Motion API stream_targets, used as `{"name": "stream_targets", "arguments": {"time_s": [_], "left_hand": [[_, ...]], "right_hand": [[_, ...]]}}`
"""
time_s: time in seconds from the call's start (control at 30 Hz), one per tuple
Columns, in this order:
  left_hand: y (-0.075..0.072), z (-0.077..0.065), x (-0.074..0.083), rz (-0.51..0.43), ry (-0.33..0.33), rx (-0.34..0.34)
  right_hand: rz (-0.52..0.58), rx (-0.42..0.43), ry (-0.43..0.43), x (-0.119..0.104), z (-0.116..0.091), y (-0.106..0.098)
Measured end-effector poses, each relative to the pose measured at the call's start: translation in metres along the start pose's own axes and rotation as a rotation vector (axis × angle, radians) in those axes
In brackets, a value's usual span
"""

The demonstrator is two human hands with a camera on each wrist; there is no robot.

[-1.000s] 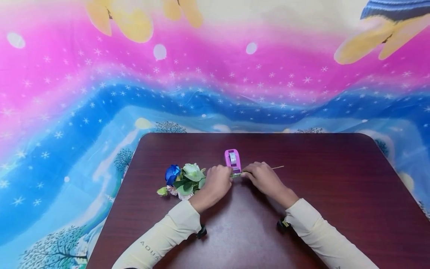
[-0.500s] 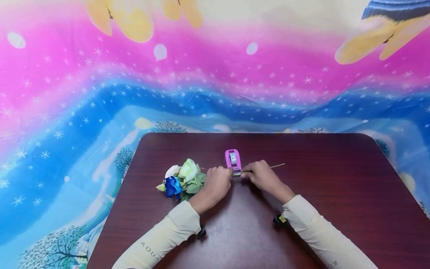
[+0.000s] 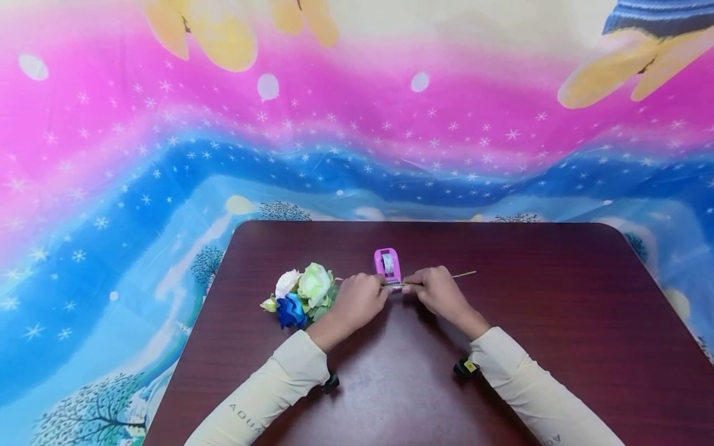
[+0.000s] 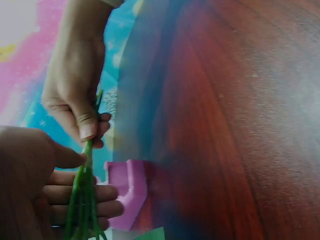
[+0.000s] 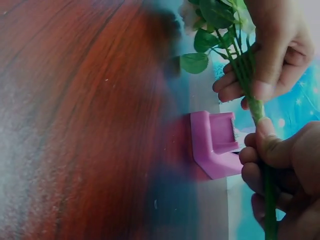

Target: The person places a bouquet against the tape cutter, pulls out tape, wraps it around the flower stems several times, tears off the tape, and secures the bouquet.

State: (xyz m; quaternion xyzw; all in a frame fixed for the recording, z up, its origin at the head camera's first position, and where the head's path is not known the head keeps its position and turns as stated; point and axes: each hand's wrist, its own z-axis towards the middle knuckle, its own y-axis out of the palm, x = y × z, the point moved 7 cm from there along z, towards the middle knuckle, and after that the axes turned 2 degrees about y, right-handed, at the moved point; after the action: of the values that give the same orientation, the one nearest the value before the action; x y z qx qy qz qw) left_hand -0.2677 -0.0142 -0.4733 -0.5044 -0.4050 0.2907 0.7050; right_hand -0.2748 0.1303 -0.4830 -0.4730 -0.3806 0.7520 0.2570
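The gathered stems (image 5: pixel 256 110) sit over the table (image 3: pixel 558 322), pinched by the left hand (image 3: pixel 359 303) near the flowers (image 3: pixel 315 284) and gripped by the right hand (image 3: pixel 446 294) farther along; even pressure should keep them tight, ideally clear of the pink tape dispenser's (image 5: pixel 201 145) teeth (image 5: pixel 234 131) just beyond.

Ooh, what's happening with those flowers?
A person is holding a bunch of flowers sideways over a table by the stems. The left hand pinches them nearer the blooms, and the right hand grips them further down, with a thin end poking out past it. A pink tape dispenser sits on the table just beyond the gap between the hands. I can't tell whether any tape is on the stems.
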Motion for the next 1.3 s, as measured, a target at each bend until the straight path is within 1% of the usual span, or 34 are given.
{"name": "stream_targets", "arguments": {"time_s": [0.1, 0.23, 0.33, 0.47, 0.57, 0.73, 0.83, 1.03, 1.13, 1.2, 1.3], "left_hand": [[0.002, 0.003, -0.003, -0.046, -0.035, -0.071], [0.005, 0.006, -0.006, -0.117, -0.074, -0.124], [0.009, 0.007, -0.010, -0.170, -0.104, -0.142], [0.013, 0.008, -0.011, -0.174, -0.109, -0.146], [0.013, 0.009, -0.010, -0.134, -0.091, -0.121], [0.009, 0.010, -0.006, 0.013, -0.034, -0.032], [0.007, 0.009, -0.004, 0.084, -0.013, 0.007], [0.006, 0.009, 0.000, 0.137, 0.001, 0.046], [0.006, 0.009, 0.002, 0.150, 0.006, 0.060], [0.007, 0.009, 0.003, 0.151, 0.017, 0.071], [0.010, 0.008, 0.005, 0.149, 0.046, 0.079]], "right_hand": [[-0.002, 0.044, -0.036, 0.000, -0.001, -0.001], [0.017, 0.070, -0.039, 0.002, -0.003, 0.000], [0.032, 0.060, -0.018, 0.005, -0.003, 0.003], [0.025, 0.023, 0.006, 0.006, -0.003, 0.008], [0.001, -0.018, 0.027, 0.007, -0.002, 0.011], [-0.045, -0.067, 0.061, 0.006, 0.001, 0.012], [-0.087, -0.076, 0.064, 0.004, 0.001, 0.010], [-0.143, -0.070, 0.037, 0.000, 0.001, 0.009], [-0.171, -0.072, 0.020, 0.002, 0.001, 0.013], [-0.192, -0.072, 0.010, 0.004, 0.001, 0.016], [-0.213, -0.049, -0.007, 0.007, 0.001, 0.020]]}}
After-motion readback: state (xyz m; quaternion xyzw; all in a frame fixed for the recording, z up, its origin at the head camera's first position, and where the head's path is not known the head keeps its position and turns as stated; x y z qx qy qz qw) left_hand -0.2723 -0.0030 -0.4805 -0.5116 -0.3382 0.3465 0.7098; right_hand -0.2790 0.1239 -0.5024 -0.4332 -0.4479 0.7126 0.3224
